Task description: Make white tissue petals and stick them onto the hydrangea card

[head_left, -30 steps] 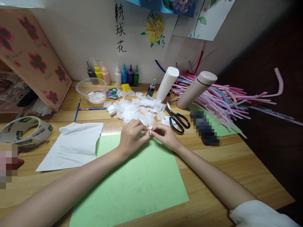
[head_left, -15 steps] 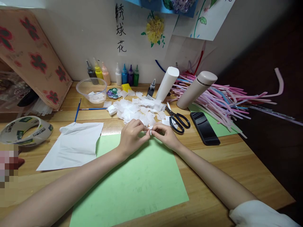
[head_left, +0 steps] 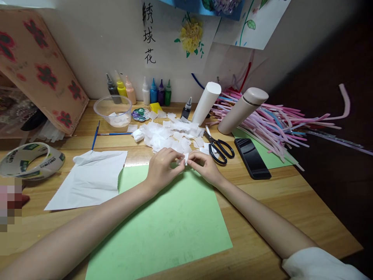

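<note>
My left hand (head_left: 162, 168) and my right hand (head_left: 204, 166) meet over the far edge of a green paper sheet (head_left: 169, 225). Both pinch one small white paper square (head_left: 185, 157) between their fingertips. Just beyond them lies a heap of several small white paper squares (head_left: 169, 134). Black-handled scissors (head_left: 219, 147) lie to the right of my right hand.
A white sheet (head_left: 91, 177), a blue paintbrush (head_left: 95, 135), a clear bowl (head_left: 113, 111) and a tape roll (head_left: 29, 160) lie left. Paint bottles (head_left: 136, 92) line the wall. Two tumblers (head_left: 241, 111), a phone (head_left: 252, 157) and pink foam strips (head_left: 279, 120) lie right.
My fingers have shifted slightly on the small paper square, and it stands a little higher between the fingertips. Nothing else on the desk has moved.
</note>
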Available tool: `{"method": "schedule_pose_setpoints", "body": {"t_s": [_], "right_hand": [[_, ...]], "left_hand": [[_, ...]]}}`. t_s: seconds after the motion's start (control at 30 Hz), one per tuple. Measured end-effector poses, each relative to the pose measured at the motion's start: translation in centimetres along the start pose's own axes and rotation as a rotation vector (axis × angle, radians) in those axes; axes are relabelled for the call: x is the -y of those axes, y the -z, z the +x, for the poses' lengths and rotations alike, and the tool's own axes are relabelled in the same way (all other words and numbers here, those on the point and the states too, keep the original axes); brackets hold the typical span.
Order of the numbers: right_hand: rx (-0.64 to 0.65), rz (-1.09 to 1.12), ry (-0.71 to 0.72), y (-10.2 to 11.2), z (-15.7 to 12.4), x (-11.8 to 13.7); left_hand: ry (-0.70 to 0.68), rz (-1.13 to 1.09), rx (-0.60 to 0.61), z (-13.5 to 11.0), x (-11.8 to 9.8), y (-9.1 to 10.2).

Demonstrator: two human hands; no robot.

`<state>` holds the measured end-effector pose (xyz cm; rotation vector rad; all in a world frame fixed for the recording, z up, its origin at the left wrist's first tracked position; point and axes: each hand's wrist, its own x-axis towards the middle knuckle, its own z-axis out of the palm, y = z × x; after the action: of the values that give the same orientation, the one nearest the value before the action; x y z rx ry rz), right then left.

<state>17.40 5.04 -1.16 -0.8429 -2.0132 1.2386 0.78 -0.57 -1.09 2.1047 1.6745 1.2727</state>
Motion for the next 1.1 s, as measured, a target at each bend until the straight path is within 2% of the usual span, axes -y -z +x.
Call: {"method": "schedule_pose_setpoints", "body": {"t_s": [0.23,0.7,1.1], "right_hand": [[-0.051,0.0,-0.015,-0.01,0.11,0.06],[-0.045,-0.028,-0.014,-0.16,0.06,0.05],[-0.056,-0.032,-0.005,-0.13,0.05,0.04]], "left_hand": [[0.012,-0.027,0.022,-0.03,0.04,-0.09],[-0.021,0.006,0.007,0.0,-0.01,-0.04],[0.012,0.025,0.032,0.02,-0.02,-0.08]]}}
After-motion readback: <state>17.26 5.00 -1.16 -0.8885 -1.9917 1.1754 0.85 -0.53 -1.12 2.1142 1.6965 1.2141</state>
